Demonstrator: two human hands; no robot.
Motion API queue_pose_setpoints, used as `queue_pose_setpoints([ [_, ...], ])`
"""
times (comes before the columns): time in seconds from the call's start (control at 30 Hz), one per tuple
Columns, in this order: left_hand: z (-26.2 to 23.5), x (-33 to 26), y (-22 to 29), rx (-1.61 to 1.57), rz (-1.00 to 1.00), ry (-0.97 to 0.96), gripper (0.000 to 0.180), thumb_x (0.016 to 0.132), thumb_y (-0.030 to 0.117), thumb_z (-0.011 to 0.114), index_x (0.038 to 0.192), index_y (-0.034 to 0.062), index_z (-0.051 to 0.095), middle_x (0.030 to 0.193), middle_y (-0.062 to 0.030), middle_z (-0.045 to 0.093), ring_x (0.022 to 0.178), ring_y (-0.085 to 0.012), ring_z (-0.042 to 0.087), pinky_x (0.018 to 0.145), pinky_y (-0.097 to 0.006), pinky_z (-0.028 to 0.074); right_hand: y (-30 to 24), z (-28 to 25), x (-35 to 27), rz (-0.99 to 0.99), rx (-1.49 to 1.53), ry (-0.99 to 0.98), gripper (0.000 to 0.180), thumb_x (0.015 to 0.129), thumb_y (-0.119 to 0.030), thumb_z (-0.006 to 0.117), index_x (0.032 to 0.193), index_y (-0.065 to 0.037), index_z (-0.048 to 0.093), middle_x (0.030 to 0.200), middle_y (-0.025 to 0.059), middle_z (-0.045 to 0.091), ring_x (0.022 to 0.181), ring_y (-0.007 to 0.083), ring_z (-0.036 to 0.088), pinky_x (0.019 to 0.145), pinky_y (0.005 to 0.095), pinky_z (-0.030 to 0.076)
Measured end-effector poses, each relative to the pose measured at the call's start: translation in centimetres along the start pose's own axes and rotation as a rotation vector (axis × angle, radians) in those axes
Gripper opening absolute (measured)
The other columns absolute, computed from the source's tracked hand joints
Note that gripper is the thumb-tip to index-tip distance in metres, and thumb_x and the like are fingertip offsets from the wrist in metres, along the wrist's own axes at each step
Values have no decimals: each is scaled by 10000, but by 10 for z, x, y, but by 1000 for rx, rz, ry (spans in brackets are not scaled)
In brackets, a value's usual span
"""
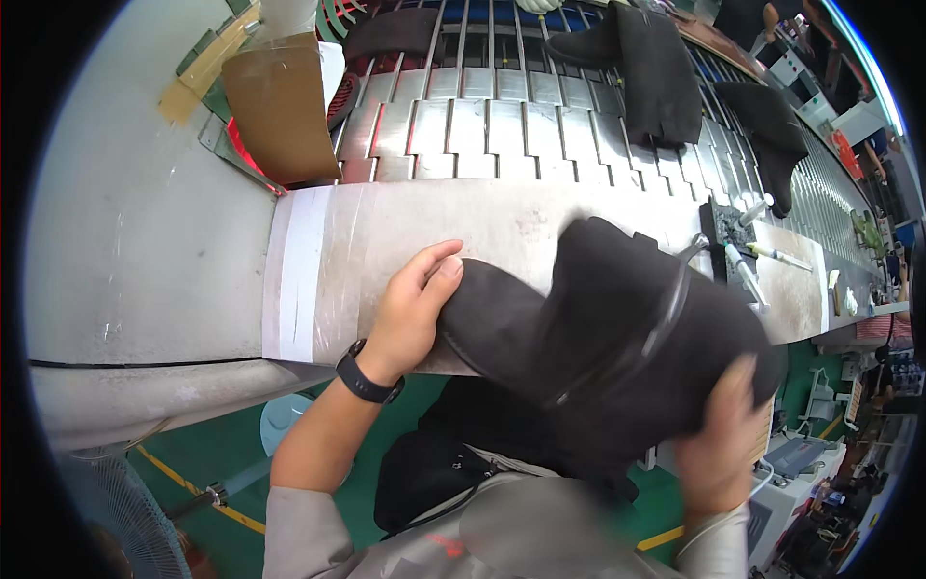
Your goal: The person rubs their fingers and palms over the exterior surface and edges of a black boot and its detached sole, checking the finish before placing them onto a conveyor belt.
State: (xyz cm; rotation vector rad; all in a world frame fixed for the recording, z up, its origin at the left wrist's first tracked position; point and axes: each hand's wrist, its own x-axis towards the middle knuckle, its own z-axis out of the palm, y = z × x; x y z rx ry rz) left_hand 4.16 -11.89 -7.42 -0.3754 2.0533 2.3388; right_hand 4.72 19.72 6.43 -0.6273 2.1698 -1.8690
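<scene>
A black boot [627, 386] with a long metal zipper is held in front of me, over the near edge of the worktop. Its toe points left and its shaft lies to the right. My left hand [413, 314], with a dark watch on the wrist, is closed around the toe. At the right end my right hand [719, 444] presses against the shaft, its thumb on top. That hand is smeared by motion and its other fingers are hidden under the boot. The middle of the boot is blurred too.
Beyond the pale worktop [386, 227] runs a slatted metal conveyor [482, 125] carrying more dark boots [661, 77]. A black holder [723, 232] with pens or brushes stands on the right. A brown board [280, 111] leans at the left; a fan [121, 511] stands lower left.
</scene>
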Motion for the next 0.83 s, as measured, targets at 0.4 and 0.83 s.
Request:
queue_pose_setpoints([
  [0.4, 13, -29, -23, 957, 730, 76, 417, 813, 118, 847, 1182, -20, 710, 1284, -191, 704, 1088, -389, 705, 905, -452, 594, 40, -20, 326, -237, -41, 463, 506, 1012, -384, 766, 924, 114, 774, 796, 101, 754, 667, 169, 682, 624, 358, 551],
  [0.83, 11, -26, -23, 971, 700, 47, 392, 798, 109, 855, 1147, -18, 728, 1283, -178, 713, 1081, -386, 705, 899, -457, 593, 169, -31, 231, -68, -373, 308, 661, 996, -528, 746, 1280, 68, 712, 1224, 240, 779, 1213, 375, 730, 1126, 416, 508],
])
